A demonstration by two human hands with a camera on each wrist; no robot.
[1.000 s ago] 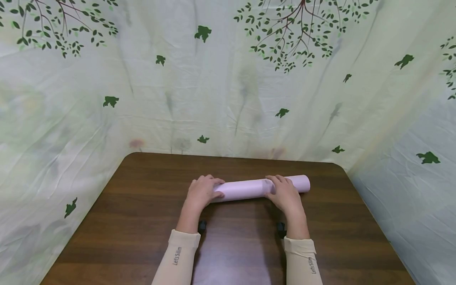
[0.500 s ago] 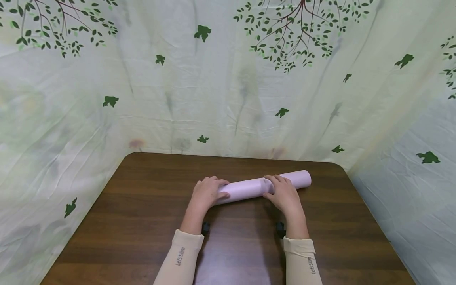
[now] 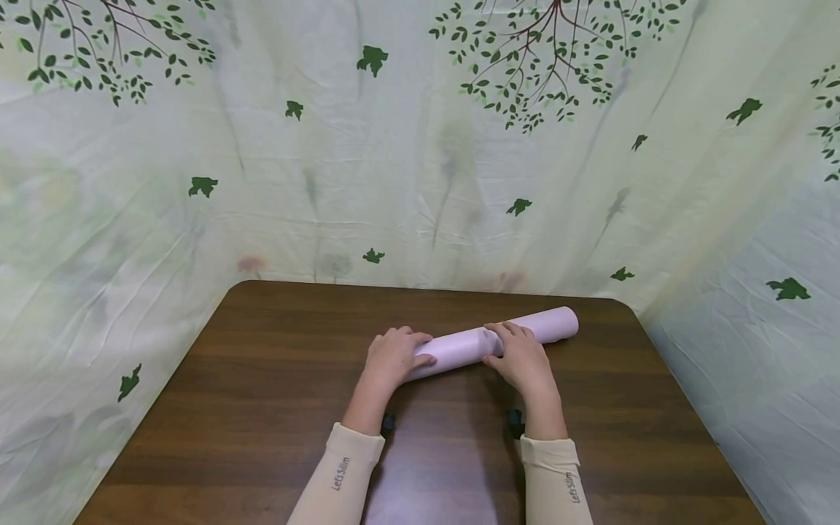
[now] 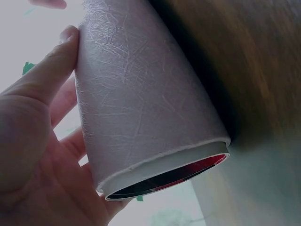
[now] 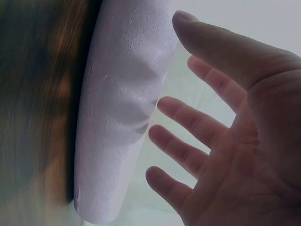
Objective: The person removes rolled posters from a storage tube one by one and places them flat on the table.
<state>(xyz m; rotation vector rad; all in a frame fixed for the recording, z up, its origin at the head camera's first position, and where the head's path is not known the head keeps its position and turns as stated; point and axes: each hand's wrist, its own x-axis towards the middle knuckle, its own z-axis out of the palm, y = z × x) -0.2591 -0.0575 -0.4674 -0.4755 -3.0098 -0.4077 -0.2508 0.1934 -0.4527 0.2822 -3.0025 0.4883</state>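
Observation:
A pale lilac roll (image 3: pixel 453 350) with a crinkled surface lies slantwise on the table, its right end farther away. The left wrist view shows the roll's hollow left end (image 4: pixel 160 174), with a white rim and red and black inside. My left hand (image 3: pixel 394 357) holds that end, thumb on the near side and fingers reaching behind it. My right hand (image 3: pixel 525 356) rests right of the roll's middle, fingers over the top. In the right wrist view its fingers (image 5: pixel 188 113) are spread and nearly straight, tips right at the roll's edge.
The brown wooden table (image 3: pixel 295 313) has rounded far corners. A pale curtain (image 3: pixel 407 160) printed with leaves and branches hangs behind it and along both sides. Light sleeves cover the forearms, and dark small devices sit under the wrists.
The roll has turned: its right end swung away from me and its left end came nearer and to the right. My left hand moved right with it; my right hand barely shifted.

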